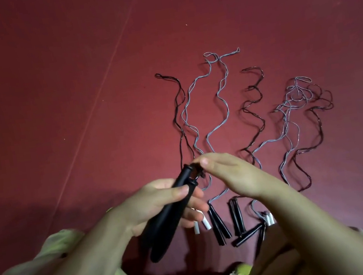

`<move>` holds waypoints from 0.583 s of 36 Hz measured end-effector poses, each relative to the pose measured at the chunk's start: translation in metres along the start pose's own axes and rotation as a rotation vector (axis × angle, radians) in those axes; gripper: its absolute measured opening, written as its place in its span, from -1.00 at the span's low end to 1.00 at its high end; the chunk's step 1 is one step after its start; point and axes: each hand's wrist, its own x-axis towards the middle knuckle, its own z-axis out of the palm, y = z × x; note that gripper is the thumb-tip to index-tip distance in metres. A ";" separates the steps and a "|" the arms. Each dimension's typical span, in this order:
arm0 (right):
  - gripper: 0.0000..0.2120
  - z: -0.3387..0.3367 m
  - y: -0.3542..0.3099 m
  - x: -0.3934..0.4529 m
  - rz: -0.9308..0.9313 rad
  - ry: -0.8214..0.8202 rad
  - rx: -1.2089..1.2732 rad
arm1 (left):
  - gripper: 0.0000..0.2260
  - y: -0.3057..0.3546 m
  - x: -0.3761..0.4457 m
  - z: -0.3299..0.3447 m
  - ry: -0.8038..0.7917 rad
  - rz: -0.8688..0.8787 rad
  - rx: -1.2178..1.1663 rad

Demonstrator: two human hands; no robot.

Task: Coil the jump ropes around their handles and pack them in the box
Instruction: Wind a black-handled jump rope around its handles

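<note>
A pair of black handles (164, 216) is sitting side by side in the person's left hand (162, 200), raised above the dark red floor (49, 87) and tilting up toward the far right. The thumb is lying across the top of them and the fingers are curling underneath, clamping them. At the upper tip of the handles the right hand (229, 172) is pinching the black rope (180, 113) between thumb and fingertips; that rope is trailing away across the floor in a wavy line. Beside it, more jump ropes are lying stretched out: grey ropes (221, 97), another dark rope (254, 106), and a tangled bunch (300, 99) farther right. Near the person, just under the hands, black handles (218, 224) and white handles (201, 225) are resting on the floor. Pale green sleeves (41, 266) are covering both arms.
</note>
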 end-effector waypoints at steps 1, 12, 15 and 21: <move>-0.63 0.000 0.000 0.001 -0.004 0.001 0.016 | -0.73 0.000 -0.001 -0.001 -0.007 -0.003 -0.017; -0.46 0.012 -0.002 0.002 -0.071 -0.094 -0.155 | -0.79 0.006 -0.006 -0.004 0.020 -0.082 -0.054; -0.33 0.012 0.001 0.005 -0.094 -0.064 -0.175 | -0.79 0.005 -0.006 -0.007 -0.022 -0.122 -0.056; -0.53 0.012 0.005 0.010 -0.099 0.062 -0.197 | -0.67 0.001 -0.007 -0.012 -0.315 -0.178 0.013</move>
